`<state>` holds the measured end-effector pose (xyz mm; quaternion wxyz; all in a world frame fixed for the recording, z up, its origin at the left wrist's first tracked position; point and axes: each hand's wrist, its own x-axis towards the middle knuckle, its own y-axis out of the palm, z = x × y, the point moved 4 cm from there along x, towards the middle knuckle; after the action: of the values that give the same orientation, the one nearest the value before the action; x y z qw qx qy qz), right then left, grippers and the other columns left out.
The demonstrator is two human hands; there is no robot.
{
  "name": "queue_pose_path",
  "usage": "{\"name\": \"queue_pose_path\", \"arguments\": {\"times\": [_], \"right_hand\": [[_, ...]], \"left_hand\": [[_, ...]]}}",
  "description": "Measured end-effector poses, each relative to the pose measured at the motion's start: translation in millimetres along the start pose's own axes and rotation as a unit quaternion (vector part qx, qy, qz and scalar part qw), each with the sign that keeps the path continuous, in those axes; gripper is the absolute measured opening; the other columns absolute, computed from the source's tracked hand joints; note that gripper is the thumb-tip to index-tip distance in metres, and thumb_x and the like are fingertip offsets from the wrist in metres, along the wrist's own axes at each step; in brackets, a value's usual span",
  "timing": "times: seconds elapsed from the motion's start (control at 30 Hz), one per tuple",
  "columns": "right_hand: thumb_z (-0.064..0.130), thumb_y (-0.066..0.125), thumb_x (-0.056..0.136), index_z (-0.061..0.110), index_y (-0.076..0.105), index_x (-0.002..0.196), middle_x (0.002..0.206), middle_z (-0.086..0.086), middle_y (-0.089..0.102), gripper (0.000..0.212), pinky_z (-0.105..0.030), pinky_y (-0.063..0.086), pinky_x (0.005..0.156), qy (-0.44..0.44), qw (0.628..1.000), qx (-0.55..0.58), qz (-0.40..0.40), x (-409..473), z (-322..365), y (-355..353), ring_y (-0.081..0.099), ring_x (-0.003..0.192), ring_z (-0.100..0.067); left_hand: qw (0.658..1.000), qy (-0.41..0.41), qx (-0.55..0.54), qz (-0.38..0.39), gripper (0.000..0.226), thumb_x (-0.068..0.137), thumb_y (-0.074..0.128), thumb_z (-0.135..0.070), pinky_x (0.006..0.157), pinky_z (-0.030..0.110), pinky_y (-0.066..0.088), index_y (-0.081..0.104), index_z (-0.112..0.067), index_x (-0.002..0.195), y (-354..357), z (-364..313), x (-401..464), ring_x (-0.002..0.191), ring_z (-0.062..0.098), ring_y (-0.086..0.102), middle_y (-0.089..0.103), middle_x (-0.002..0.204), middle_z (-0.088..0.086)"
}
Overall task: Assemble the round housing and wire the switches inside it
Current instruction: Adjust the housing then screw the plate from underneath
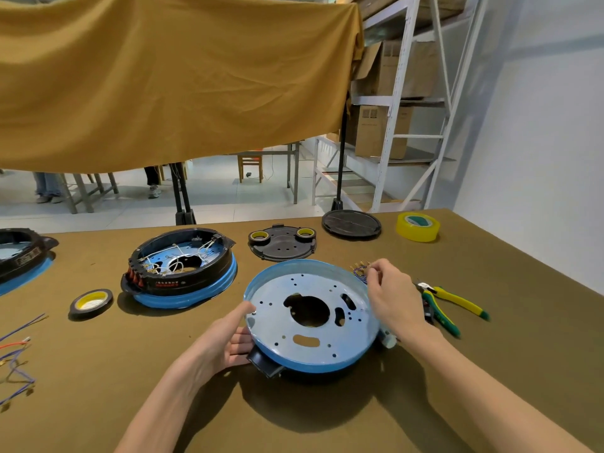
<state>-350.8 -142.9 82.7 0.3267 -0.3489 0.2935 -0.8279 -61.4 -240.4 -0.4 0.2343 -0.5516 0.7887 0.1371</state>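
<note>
Tilting toward you, the blue housing point(310, 317) shows punched holes; your left hand point(225, 341) grips its rim, your right hand point(390, 295) pinches wires point(359, 271).

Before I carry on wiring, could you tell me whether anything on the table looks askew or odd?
Only the blue housing: it sits tilted, its left edge lifted by the left hand. Nothing looks spilled or damaged.

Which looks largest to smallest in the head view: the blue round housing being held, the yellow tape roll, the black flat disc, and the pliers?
1. Blue round housing, nearest the camera, which helps.
2. Black flat disc.
3. Pliers and yellow tape roll: too close to rank; the roll lies farther away.
</note>
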Motion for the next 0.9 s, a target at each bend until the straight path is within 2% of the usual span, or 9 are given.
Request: {"name": "queue_pose_path", "arguments": {"times": [0.13, 0.27, 0.33, 0.43, 0.5, 0.57, 0.67, 0.73, 0.9], "right_hand": [[0.031, 0.047, 0.103, 0.017, 0.058, 0.115, 0.111, -0.006, 0.066, 0.021, -0.041, 0.053, 0.081, 0.064, 0.984, -0.124, 0.11, -11.4, -40.0, 4.4, 0.064, 0.099, -0.029], [0.044, 0.056, 0.097, 0.016, 0.057, 0.106, 0.107, -0.005, 0.061, 0.029, -0.035, 0.05, 0.072, 0.043, 0.96, -0.175, 0.215, -26.7, -46.1, 22.0, 0.061, 0.094, -0.024], [0.038, 0.059, 0.095, 0.015, 0.057, 0.097, 0.102, -0.007, 0.061, 0.024, -0.035, 0.051, 0.072, 0.004, 0.956, -0.213, 0.204, -30.1, -42.3, 25.1, 0.061, 0.092, -0.026], [0.034, 0.054, 0.098, 0.013, 0.059, 0.103, 0.107, -0.008, 0.059, 0.022, -0.037, 0.048, 0.082, -0.021, 0.962, -0.24, 0.13, -27.4, -37.4, 15.2, 0.06, 0.102, -0.028], [0.034, 0.052, 0.1, 0.014, 0.059, 0.101, 0.1, -0.005, 0.056, 0.021, -0.037, 0.047, 0.075, 0.003, 0.98, -0.186, 0.073, -22.0, -35.8, -0.6, 0.062, 0.096, -0.026], [0.032, 0.055, 0.099, 0.016, 0.059, 0.097, 0.093, -0.001, 0.063, 0.017, -0.037, 0.05, 0.067, 0.045, 0.996, -0.069, 0.041, -16.2, -34.5, -17.9, 0.064, 0.081, -0.021], [0.029, 0.061, 0.096, 0.021, 0.064, 0.096, 0.085, 0.002, 0.069, 0.009, -0.046, 0.06, 0.07, 0.055, 0.992, 0.109, 0.033, -10.9, -22.0, -38.3, 0.069, 0.076, -0.022], [0.028, 0.067, 0.092, 0.024, 0.067, 0.093, 0.082, 0.003, 0.069, 0.004, -0.043, 0.061, 0.066, 0.031, 0.984, 0.168, 0.051, -10.6, -4.1, -45.6, 0.068, 0.076, -0.02], [0.022, 0.077, 0.085, 0.02, 0.072, 0.088, 0.07, 0.005, 0.072, 0.005, -0.015, 0.044, 0.046, -0.049, 0.963, 0.242, 0.107, -5.1, 45.1, -46.5, 0.061, 0.053, -0.001]], "left_hand": [[1.0, -0.001, -0.019, -0.007, 0.058, 0.089, 0.067, -0.053, 0.068, 0.035, 0.057, 0.058, -0.001, 0.112, -0.7, -0.5, -1.7, 0.097, 0.028, 0.067, 0.069, 0.11, 0.02], [0.999, 0.019, -0.029, -0.021, 0.063, 0.086, 0.068, -0.057, 0.077, 0.039, 0.06, 0.061, -0.001, 0.114, -5.7, 1.7, 0.7, 0.1, 0.031, 0.067, 0.068, 0.115, 0.025], [0.999, 0.019, -0.031, -0.022, 0.066, 0.083, 0.07, -0.059, 0.079, 0.039, 0.059, 0.06, -0.002, 0.116, -8.1, 3.9, 1.4, 0.104, 0.032, 0.067, 0.068, 0.117, 0.025], [0.999, 0.016, -0.041, -0.018, 0.07, 0.079, 0.075, -0.059, 0.071, 0.038, 0.059, 0.059, -0.001, 0.116, -10.2, 4.7, 3.3, 0.108, 0.035, 0.067, 0.068, 0.116, 0.025], [0.999, 0.012, -0.052, -0.007, 0.077, 0.07, 0.08, -0.059, 0.064, 0.035, 0.06, 0.059, 0.0, 0.115, -12.0, 4.0, 3.3, 0.105, 0.035, 0.07, 0.071, 0.113, 0.026], [0.998, 0.004, -0.065, 0.01, 0.087, 0.058, 0.086, -0.058, 0.057, 0.032, 0.06, 0.059, 0.002, 0.114, -16.0, 3.5, 3.9, 0.086, 0.03, 0.077, 0.077, 0.098, 0.024], [0.997, -0.003, -0.066, 0.041, 0.095, 0.057, 0.086, -0.063, 0.056, 0.031, 0.06, 0.059, 0.005, 0.117, -18.6, 3.1, 6.5, 0.065, 0.023, 0.076, 0.078, 0.081, 0.018], [0.996, -0.003, -0.06, 0.058, 0.095, 0.062, 0.08, -0.07, 0.059, 0.031, 0.061, 0.06, 0.005, 0.118, -17.7, 2.7, 8.2, 0.073, 0.024, 0.078, 0.079, 0.09, 0.018], [0.995, -0.003, -0.055, 0.08, 0.101, 0.066, 0.069, -0.079, 0.073, 0.035, 0.062, 0.062, 0.008, 0.118, -16.6, 3.3, 7.2, 0.1, 0.031, 0.076, 0.076, 0.108, 0.022]]}}
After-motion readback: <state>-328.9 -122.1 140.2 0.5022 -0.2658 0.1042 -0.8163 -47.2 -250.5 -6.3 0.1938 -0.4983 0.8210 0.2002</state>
